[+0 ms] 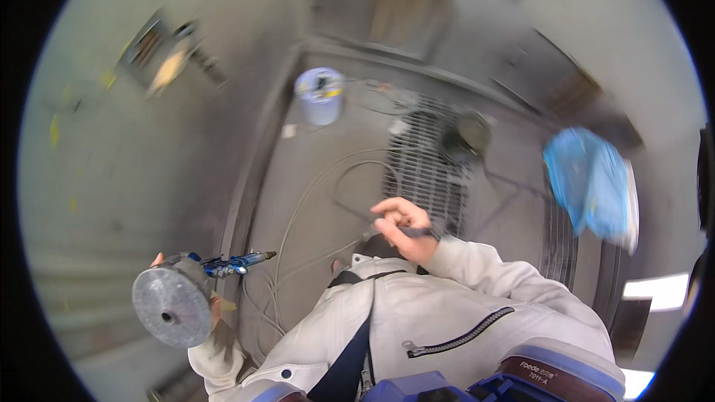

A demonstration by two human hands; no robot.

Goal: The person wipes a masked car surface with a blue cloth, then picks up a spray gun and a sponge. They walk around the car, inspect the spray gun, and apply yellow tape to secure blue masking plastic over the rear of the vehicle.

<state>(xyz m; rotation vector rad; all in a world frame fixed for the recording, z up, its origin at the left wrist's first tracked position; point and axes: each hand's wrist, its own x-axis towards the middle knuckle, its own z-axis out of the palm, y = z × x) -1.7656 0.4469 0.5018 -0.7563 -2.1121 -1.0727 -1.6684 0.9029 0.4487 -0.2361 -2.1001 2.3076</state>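
At the lower left, my left hand point(217, 311) is closed around a spray gun point(232, 263) with a blue body. Its round grey metal cup point(173, 307) faces me and hides most of the fingers; one fingertip shows above the rim. My right hand point(406, 229) is in front of my body, fingers curled and thumb drawn in toward them. A short dark piece shows by its palm, but I cannot tell what it is. A thin grey hose point(292, 225) loops over the floor between my hands, and one stretch runs toward my right hand.
A pale purple bucket point(320, 104) stands in the far left corner. Floor grating point(424, 171) bears a dark pot point(469, 136). Blue plastic sheeting point(588, 179) hangs at the right. A blurred panel point(149, 45) is on the left wall. A respirator point(551, 372) shows at the lower edge.
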